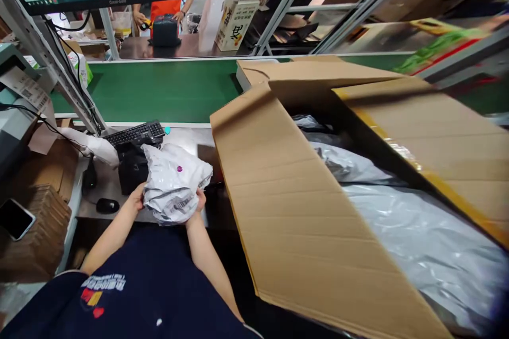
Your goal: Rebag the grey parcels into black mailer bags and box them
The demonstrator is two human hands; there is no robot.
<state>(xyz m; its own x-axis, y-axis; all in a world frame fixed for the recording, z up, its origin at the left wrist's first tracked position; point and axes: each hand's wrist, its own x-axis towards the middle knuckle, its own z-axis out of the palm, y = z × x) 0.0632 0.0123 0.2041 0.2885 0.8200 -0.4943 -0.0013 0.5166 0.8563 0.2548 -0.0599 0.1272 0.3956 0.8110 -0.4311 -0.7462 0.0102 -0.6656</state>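
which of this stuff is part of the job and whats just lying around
Part of the job: white plastic mailer held by left hand and right hand; open brown cardboard carton; grey plastic bags.
Lying about: black keyboard; black mouse; black smartphone.

Tall cardboard flap (pixel 286 206) just beside the right hand (pixel 198 205), black bag (pixel 132 172) ahead

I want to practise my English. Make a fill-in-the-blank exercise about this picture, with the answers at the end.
The left hand and right hand hold a white plastic ____. The label on it shows a ____. The open box beside them is made of ____. The black mouse lies to the ____ of the hands.

Answers: bag; barcode; cardboard; left.
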